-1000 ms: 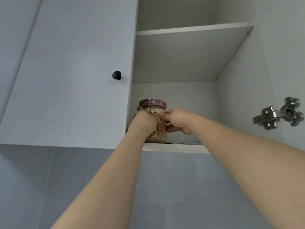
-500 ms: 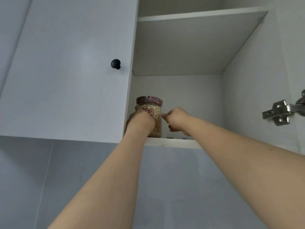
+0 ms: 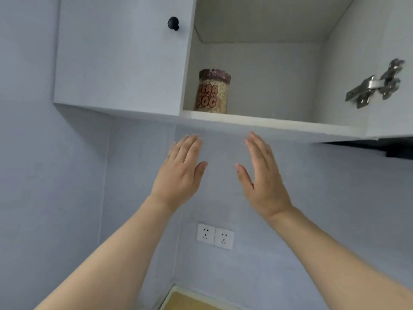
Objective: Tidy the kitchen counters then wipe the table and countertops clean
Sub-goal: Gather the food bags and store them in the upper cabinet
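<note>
The left hand (image 3: 178,175) is raised in front of the wall, below the cabinet's bottom shelf (image 3: 268,123). Its fingers are straight and held together, pointing up, the thumb spread toward the right; its grip is open and holds nothing. The right hand (image 3: 263,180) is raised beside it in a mirrored pose, fingers straight and leaning up to the left, thumb pointing toward the left hand; its grip is open too, and holds nothing. The two hands are apart from each other, and both forearms rise from the lower corners of the view.

Above the left hand, a jar (image 3: 212,91) stands upright on the bottom shelf, near its front edge and close to its left end, just beside the closed cabinet door (image 3: 120,59) with a black knob (image 3: 173,23). The jar is clear, filled with pale round pieces, capped with a dark reddish lid, and printed with brown letters of which "DOG" is readable. Neither hand touches it.

At the right, a metal hinge (image 3: 375,83) sits on the open door. Below the hands, a double wall socket (image 3: 215,236) is set in the wall.
</note>
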`<state>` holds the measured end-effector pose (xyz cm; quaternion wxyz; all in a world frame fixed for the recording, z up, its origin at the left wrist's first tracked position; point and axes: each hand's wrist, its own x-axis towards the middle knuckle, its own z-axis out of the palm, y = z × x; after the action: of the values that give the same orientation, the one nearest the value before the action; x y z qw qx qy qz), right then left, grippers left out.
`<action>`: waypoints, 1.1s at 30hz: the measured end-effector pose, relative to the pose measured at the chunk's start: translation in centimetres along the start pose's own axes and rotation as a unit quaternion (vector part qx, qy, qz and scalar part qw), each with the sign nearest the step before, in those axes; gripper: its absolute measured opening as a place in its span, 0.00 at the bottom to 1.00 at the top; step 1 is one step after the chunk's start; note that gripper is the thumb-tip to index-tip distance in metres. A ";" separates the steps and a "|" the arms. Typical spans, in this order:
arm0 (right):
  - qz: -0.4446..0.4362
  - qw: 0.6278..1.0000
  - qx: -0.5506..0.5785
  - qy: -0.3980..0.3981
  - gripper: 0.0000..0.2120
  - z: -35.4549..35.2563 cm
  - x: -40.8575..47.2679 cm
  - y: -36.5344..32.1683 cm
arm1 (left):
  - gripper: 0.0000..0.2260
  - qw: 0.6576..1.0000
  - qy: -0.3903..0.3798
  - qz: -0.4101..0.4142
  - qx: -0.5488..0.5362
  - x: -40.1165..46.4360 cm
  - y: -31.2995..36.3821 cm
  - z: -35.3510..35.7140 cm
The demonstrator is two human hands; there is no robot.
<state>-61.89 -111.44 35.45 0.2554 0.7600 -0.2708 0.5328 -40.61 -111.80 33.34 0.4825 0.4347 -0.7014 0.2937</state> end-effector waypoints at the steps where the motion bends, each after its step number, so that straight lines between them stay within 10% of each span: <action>1: 0.014 1.000 0.008 -0.018 0.25 0.3 -2.3 -0.1 | 0.24 1.000 -0.027 -0.014 0.002 -1.9 0.1 0.4; 18: 0.392 0.832 0.086 -0.384 0.31 5.4 -33.3 -3.7 | 0.28 0.904 -0.383 -0.176 -0.067 -32.8 3.9 8.3; 27: 0.603 0.591 0.057 -0.534 0.39 8.4 -44.0 -4.8 | 0.30 0.678 -0.530 -0.500 -0.095 -44.1 7.4 12.5; 33: 0.697 0.431 0.019 -0.572 0.38 10.2 -49.1 -6.2 | 0.36 0.568 -0.650 -0.502 -0.054 -48.3 10.6 14.1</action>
<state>-64.82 -107.06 -14.80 -0.4307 0.4485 -0.7828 -0.0222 -48.46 -102.97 -16.75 -0.0107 0.7642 -0.5092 -0.3956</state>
